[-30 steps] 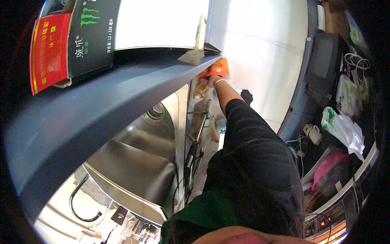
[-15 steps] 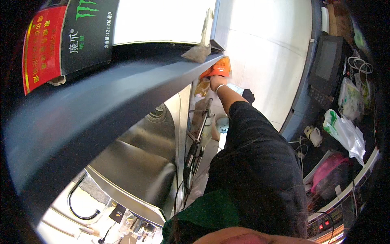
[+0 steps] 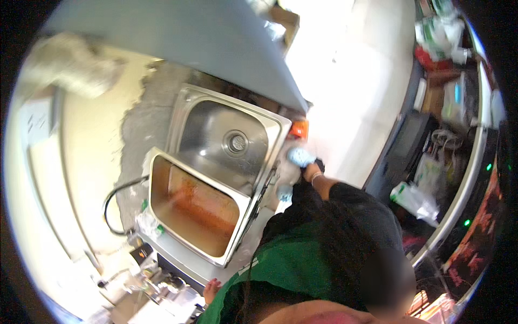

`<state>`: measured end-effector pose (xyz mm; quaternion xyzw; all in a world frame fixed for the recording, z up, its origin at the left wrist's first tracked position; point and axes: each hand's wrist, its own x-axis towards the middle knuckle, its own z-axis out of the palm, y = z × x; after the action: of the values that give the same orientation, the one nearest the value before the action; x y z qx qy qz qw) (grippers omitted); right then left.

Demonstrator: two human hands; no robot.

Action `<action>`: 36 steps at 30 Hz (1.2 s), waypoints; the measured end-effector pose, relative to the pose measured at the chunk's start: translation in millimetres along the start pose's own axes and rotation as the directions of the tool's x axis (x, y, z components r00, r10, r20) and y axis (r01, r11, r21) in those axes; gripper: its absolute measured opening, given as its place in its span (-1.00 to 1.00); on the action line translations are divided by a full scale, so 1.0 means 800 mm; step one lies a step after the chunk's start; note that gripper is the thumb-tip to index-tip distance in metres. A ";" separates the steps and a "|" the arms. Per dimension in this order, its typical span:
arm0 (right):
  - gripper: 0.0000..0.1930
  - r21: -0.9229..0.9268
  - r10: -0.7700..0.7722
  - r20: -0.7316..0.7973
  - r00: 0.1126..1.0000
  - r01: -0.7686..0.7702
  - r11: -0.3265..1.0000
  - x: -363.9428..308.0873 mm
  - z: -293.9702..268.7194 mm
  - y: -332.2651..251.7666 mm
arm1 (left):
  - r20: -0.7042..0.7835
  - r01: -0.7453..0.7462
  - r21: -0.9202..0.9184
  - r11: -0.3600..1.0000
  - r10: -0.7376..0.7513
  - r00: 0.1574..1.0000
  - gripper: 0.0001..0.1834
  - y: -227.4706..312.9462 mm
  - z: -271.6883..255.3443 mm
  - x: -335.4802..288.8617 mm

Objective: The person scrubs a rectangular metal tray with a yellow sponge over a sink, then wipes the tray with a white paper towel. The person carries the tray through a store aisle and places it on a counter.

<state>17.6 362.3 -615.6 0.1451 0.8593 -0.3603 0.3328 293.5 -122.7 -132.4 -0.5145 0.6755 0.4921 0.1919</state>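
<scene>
My right hand [image 3: 311, 171], with a white band at the wrist, hangs low beside a light-blue slipper [image 3: 300, 156]. Its fingers are blurred, and no held thing can be made out. Farther off, an orange packet [image 3: 298, 129] lies apart from this hand, by the sink's right corner. My left hand [image 3: 211, 290] is low at the left, at the edge of the cluttered counter; its partly visible fingers are loosely spread, with nothing seen in them. Between the hands and the wall is a steel sink [image 3: 208, 127] with a round drain. A nearer basin [image 3: 189, 211] holds reddish-brown liquid.
A grey-blue panel [image 3: 216, 38] runs across above the sink. A black curved hose or tap [image 3: 108, 208] bends at the left. To the right, a shelf carries a black microwave-like box [image 3: 404, 137] and a white plastic bag [image 3: 415, 201]. Pale floor [image 3: 345, 108] lies between.
My right hand has let go of the orange packet and drawn back nearer to me. The view has swung, bringing both basins and my left hand into sight.
</scene>
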 end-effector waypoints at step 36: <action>-0.81 0.340 -0.891 0.332 0.311 0.842 0.420 -0.464 -0.193 -0.602 | -0.606 0.499 -0.573 0.650 -0.746 0.276 -0.14 -0.194 -0.133 -0.057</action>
<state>-17.0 132.6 -32.8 -0.4126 0.6738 -0.5483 0.2740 475.6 -189.4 -122.8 -0.9213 0.3483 0.1701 -0.0305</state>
